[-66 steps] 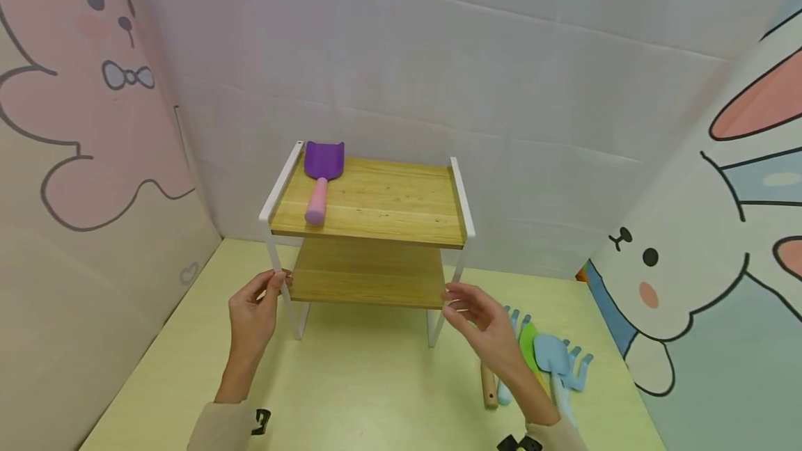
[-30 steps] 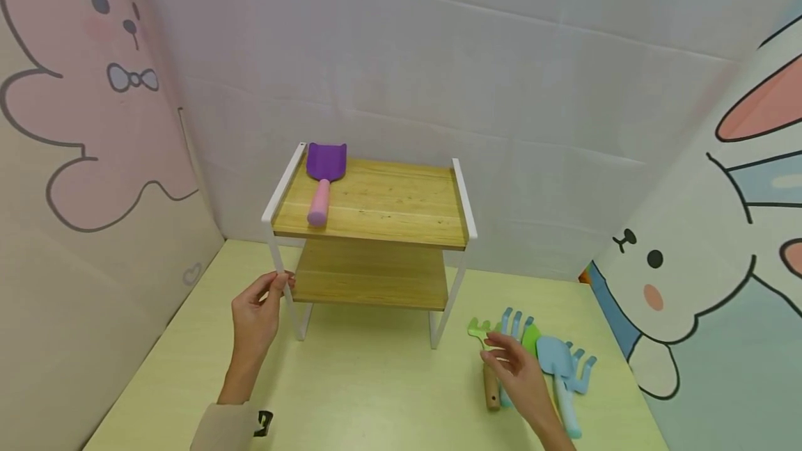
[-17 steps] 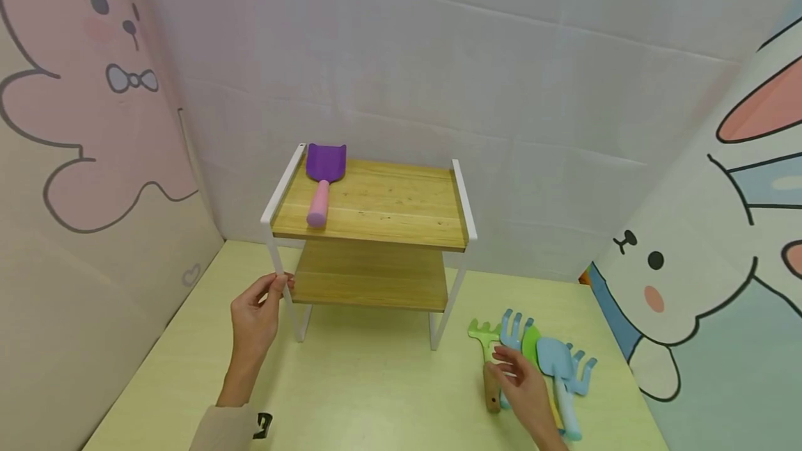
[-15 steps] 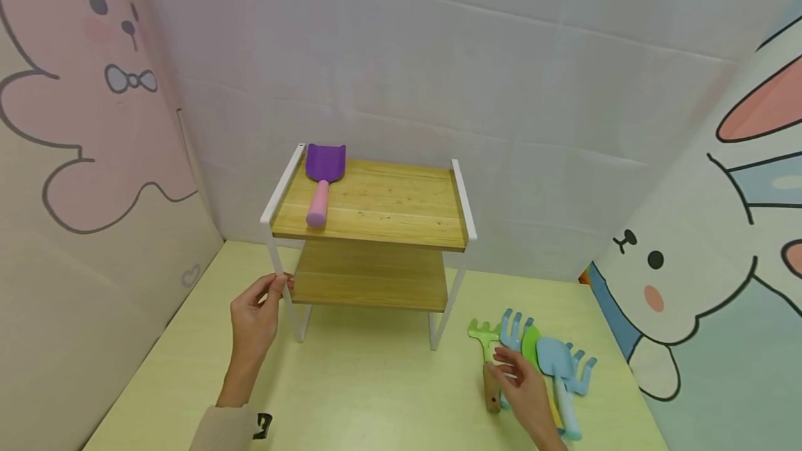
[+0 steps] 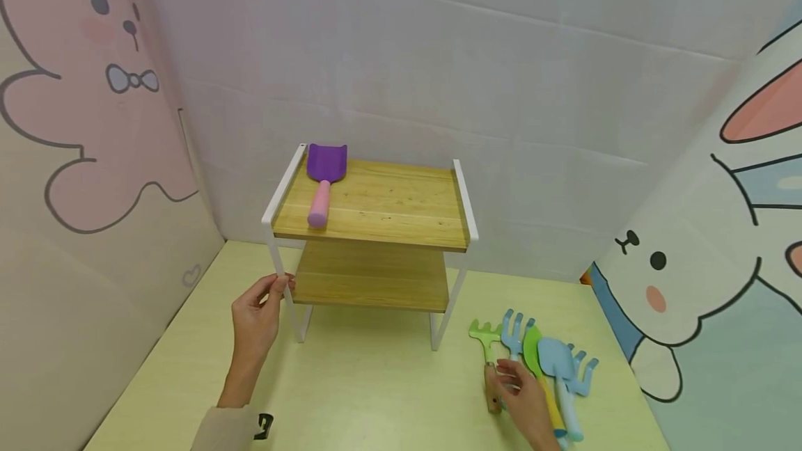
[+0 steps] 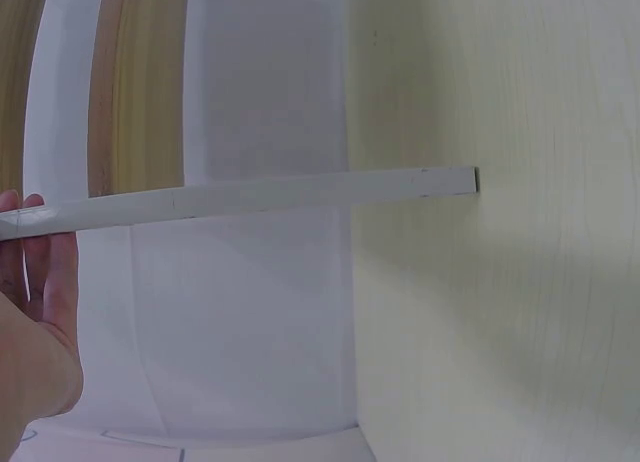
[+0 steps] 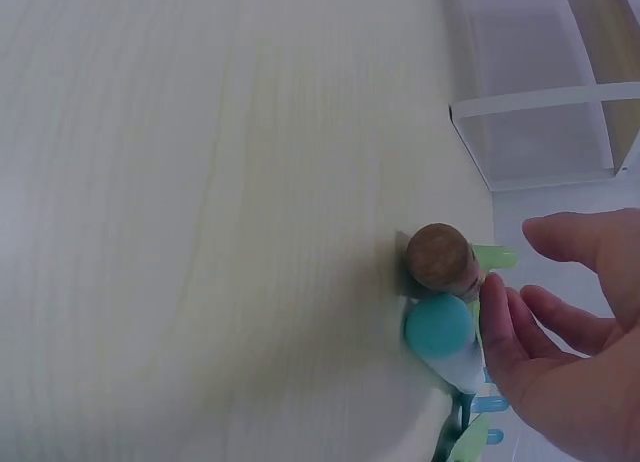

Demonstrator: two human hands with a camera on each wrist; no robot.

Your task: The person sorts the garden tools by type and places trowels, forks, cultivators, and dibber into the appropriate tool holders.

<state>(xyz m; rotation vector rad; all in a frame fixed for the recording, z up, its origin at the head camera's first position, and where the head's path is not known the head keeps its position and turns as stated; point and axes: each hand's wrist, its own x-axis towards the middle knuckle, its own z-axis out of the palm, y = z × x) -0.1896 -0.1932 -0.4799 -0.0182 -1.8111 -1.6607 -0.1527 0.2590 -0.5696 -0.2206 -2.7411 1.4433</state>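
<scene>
A two-tier shelf (image 5: 401,204) with wooden boards and a white frame stands on the table. My left hand (image 5: 255,315) pinches its front left leg (image 6: 270,194) between thumb and fingers. On the top board, at the left, lies a toy shovel (image 5: 326,164) with a purple blade and pink handle. My right hand (image 5: 526,399) is over the garden tools at the right, fingers loosely bent and thumb apart. Its fingertips are right beside the brown handle (image 7: 440,257) of a green rake (image 5: 485,334). A light blue fork (image 5: 510,339) lies alongside, its handle partly hidden by the hand.
Further right lie a green trowel (image 5: 532,348) with a yellow handle, a light blue shovel (image 5: 555,357) and another blue fork (image 5: 585,380), partly overlapping. A pale curtain (image 5: 401,68) hangs behind the shelf, and printed panels flank the table (image 5: 363,395).
My right hand has left the shelf's right side and moved right and toward me, down to the rake's handle. The left hand keeps its hold on the leg.
</scene>
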